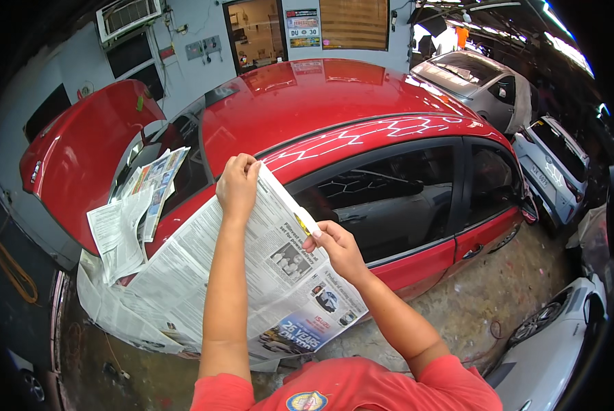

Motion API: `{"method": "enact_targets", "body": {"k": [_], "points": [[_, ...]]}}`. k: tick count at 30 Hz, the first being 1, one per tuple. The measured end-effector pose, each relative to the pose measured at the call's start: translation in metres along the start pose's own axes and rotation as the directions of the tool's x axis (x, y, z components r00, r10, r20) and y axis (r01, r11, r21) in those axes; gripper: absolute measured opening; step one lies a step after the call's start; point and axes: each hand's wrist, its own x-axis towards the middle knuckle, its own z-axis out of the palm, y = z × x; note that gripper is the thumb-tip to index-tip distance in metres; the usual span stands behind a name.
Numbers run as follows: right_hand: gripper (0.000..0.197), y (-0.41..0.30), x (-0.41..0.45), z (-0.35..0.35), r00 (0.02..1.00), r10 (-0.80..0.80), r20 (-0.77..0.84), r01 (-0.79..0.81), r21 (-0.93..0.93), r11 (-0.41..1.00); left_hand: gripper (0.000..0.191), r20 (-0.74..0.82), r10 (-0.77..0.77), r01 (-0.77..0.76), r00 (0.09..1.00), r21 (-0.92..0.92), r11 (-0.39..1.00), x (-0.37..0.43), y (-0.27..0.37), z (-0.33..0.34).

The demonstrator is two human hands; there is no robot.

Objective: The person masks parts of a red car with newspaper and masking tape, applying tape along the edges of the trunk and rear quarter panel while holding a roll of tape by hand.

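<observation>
My left hand pinches the upper corner of a large newspaper sheet against the side of a red car, near the base of its roof pillar. Lower along the sheet's edge, my right hand holds what looks like a roll of white tape with a yellow inner side. A pale strip runs along the edge between my two hands. The sheet hangs over the car's side, hiding the panel behind it. More paper covers the car's end at the left.
Folded newspapers and loose printed sheets lie near the rear glass, beside a raised red panel. A white car stands at right, with a silver car and another white car beyond. A hose crosses the floor.
</observation>
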Motion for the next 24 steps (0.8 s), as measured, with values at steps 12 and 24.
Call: {"method": "enact_targets", "body": {"k": [12,24], "points": [[0.026,0.09,-0.14,-0.069,0.928,0.249,-0.277,-0.353,-0.44,0.825,0.031,-0.019,-0.141,0.142,0.99,0.026,0.99,0.004,0.002,0.003],[0.033,0.233,-0.298,-0.171,0.72,0.502,-0.478,-0.683,-0.365,0.633,0.025,-0.201,0.082,-0.132,0.976,-0.252,0.959,-0.124,0.023,0.053]]}}
